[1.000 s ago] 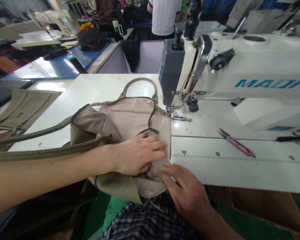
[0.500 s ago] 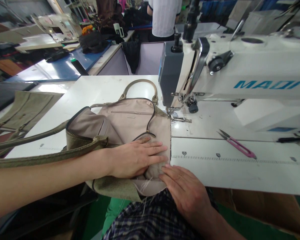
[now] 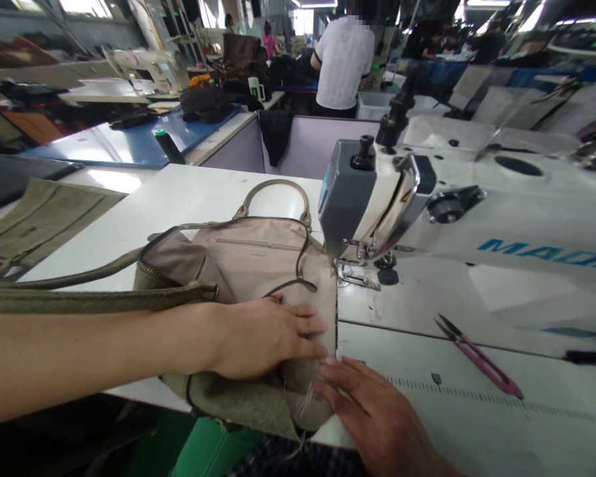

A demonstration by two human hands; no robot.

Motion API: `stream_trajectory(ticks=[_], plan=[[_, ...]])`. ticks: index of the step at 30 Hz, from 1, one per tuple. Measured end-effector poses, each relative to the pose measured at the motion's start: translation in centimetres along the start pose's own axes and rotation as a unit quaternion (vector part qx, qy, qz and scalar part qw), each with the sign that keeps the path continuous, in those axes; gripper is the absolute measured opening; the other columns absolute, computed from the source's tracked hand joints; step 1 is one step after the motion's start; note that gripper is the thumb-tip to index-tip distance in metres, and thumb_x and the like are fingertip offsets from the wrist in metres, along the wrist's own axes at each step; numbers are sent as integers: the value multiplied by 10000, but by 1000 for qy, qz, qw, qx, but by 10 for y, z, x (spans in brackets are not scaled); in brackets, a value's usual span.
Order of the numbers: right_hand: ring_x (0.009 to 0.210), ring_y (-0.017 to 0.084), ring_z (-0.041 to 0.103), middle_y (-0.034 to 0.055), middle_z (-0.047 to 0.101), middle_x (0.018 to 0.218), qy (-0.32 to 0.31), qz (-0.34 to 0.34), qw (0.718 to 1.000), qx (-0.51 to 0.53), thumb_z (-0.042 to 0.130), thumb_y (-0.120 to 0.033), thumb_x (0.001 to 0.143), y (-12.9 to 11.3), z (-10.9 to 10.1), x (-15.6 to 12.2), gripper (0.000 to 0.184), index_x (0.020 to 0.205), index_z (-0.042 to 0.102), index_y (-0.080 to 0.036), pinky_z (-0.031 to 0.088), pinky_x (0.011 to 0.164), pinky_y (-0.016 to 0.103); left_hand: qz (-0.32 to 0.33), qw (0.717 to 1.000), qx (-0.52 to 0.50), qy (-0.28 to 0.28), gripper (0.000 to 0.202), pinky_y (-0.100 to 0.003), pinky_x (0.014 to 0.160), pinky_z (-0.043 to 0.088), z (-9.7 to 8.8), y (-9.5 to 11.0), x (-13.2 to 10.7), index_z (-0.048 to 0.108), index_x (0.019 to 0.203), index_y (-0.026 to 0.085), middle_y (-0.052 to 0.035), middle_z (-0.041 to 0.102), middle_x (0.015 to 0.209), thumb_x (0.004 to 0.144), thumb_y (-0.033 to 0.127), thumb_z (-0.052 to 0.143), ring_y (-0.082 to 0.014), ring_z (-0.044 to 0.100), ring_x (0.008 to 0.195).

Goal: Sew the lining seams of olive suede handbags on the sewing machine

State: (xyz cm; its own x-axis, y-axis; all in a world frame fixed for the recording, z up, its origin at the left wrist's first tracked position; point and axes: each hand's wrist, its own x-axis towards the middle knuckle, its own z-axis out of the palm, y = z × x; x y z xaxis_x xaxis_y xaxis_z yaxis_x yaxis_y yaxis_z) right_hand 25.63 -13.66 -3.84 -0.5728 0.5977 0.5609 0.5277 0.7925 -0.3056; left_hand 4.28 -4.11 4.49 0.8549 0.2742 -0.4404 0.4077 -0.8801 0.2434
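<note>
My left hand lies flat with fingers stretched out on the beige lining of an olive bag, pressing it to the table. My right hand rests just beside it at the lining's near edge, fingers extended and touching the fabric and table. The bag's right edge runs under the presser foot of a white sewing machine. An olive strap of the bag lies along my left forearm.
Pink thread snips lie on the white table to the right. Olive fabric pieces sit at far left. A person in a white shirt stands at the back among other worktables and machines.
The camera has tilted up, so everything sits lower in view. Both hands have stayed on the lining, with the left fingers drawn slightly closer together.
</note>
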Motion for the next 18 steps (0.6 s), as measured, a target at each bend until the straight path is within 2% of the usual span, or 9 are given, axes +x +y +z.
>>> stream_trajectory(ticks=[3, 6, 11, 14, 18], plan=[[993, 201, 668, 101, 701, 1033, 10, 20, 1000, 9, 327, -167, 1039, 7, 1, 7, 374, 1008, 698, -136, 565, 897, 291, 6, 1000, -5, 4, 510, -394, 1119, 328, -6, -6, 1, 494, 1377, 312, -2, 385, 1489, 908, 113, 524, -227, 388, 1363], [1013, 201, 660, 97, 699, 1044, 6, 14, 1000, 16, 358, -133, 1019, 17, -2, 13, 333, 1044, 690, -137, 555, 927, 314, 2, 1000, -19, 21, 418, -365, 1104, 338, -8, -9, 0, 548, 1335, 282, -11, 441, 1450, 933, 169, 525, -218, 468, 1304], [914, 202, 674, 38, 717, 973, 26, 42, 998, 43, 455, -70, 941, 31, -1, 24, 257, 1018, 678, -175, 576, 826, 368, 1, 999, -37, 24, 377, -337, 1094, 355, -13, -23, 4, 560, 1323, 292, -11, 447, 1440, 957, 208, 529, -188, 453, 1319], [894, 196, 678, 41, 721, 964, 35, 38, 998, 46, 456, -33, 914, 40, 2, 31, 266, 1003, 670, -165, 569, 790, 360, 3, 999, -48, 21, 388, -391, 1125, 325, -20, -35, 10, 545, 1335, 288, -17, 443, 1445, 956, 205, 534, -203, 445, 1325], [924, 206, 678, 59, 719, 1000, 30, 11, 999, 12, 435, -24, 914, 56, 7, 37, 280, 992, 671, -153, 569, 822, 376, -9, 999, -47, -14, 389, -486, 1137, 279, -31, -51, 21, 524, 1350, 318, -30, 419, 1461, 977, 215, 488, -244, 442, 1326]])
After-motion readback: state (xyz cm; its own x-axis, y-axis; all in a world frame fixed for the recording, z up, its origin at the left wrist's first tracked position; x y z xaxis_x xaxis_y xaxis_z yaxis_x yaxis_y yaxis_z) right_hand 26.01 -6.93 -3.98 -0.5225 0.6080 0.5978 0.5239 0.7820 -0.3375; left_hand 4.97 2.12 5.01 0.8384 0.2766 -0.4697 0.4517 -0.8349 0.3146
